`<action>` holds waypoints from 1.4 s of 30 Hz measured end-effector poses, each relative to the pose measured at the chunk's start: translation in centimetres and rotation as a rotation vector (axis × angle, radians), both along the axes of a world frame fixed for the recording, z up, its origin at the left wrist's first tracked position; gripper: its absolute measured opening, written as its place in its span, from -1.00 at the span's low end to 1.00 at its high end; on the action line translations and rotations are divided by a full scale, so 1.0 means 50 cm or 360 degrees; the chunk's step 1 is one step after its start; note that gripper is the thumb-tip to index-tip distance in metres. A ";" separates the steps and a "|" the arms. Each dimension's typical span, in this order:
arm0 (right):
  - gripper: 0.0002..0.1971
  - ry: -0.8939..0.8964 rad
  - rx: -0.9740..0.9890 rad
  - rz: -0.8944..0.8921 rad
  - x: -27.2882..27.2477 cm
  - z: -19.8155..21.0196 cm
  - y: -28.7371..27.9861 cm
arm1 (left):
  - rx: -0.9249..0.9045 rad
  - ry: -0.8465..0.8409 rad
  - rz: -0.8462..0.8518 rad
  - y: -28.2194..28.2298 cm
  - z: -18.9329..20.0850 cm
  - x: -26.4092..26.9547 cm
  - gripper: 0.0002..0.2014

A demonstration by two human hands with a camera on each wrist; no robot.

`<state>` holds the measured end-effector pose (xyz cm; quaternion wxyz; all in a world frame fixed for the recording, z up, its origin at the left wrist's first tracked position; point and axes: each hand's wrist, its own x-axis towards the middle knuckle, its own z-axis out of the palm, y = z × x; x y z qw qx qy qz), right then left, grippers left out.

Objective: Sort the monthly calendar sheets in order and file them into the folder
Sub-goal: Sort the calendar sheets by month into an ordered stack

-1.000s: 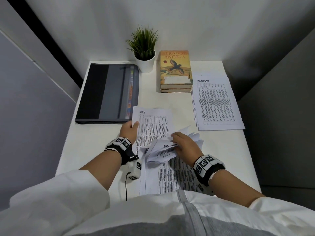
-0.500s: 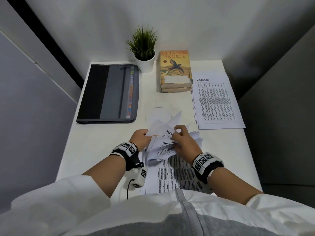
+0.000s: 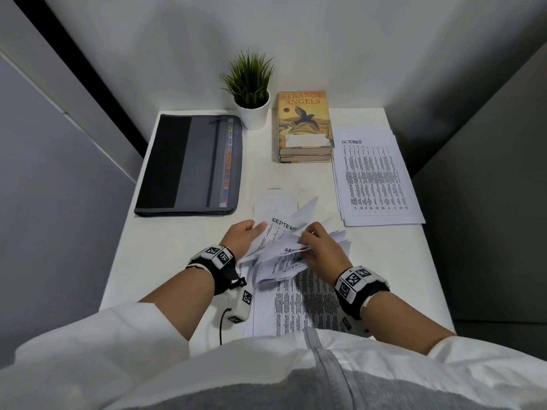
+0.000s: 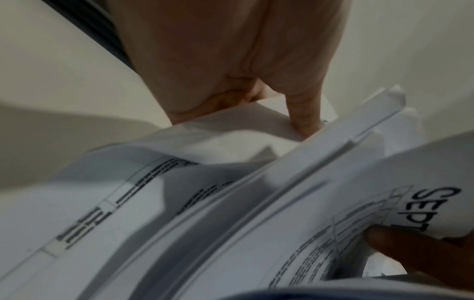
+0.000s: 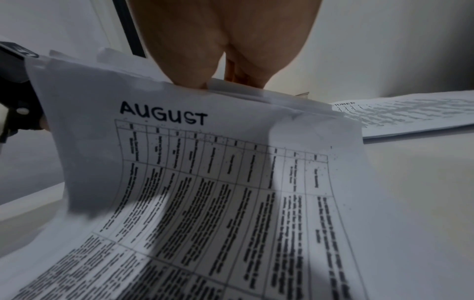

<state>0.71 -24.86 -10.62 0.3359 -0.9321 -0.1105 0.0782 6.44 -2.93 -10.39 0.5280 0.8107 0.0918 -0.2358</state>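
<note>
Folder (image 3: 189, 165): closed, flat on the desk (image 3: 165, 247), beyond and left of the left hand.
Left hand (image 3: 241, 235): fingers curled, pinching the left edge of the fanned calendar sheets (image 3: 284, 247), a September page showing.
Right hand (image 3: 322, 247): thumb and fingers grip the same bundle, an August sheet (image 5: 205, 162) hanging beneath.
October stack (image 3: 376, 179): flat, beyond and right of the right hand.
</note>
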 end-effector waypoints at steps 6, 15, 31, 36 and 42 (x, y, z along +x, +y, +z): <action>-0.86 0.0011 -0.0040 0.0038 0.004 0.001 -0.005 | 0.0039 -0.0354 0.0390 0.035 0.050 0.026 -0.66; -0.95 -0.0183 -0.0056 0.0193 -0.006 0.030 -0.015 | 0.0020 -0.0815 0.0564 0.053 0.146 0.033 -0.83; -0.92 -0.0371 0.0184 0.0081 0.016 0.220 0.000 | 0.0387 -0.1226 0.0367 0.045 0.252 0.058 -0.78; -0.87 -0.0481 0.0254 0.0024 0.051 0.279 0.001 | 0.0300 -0.1408 0.0410 0.040 0.334 0.077 -0.79; -0.96 -0.0775 0.0294 -0.0115 0.110 0.362 -0.004 | 0.0178 -0.1605 0.0217 0.001 0.404 0.063 -0.83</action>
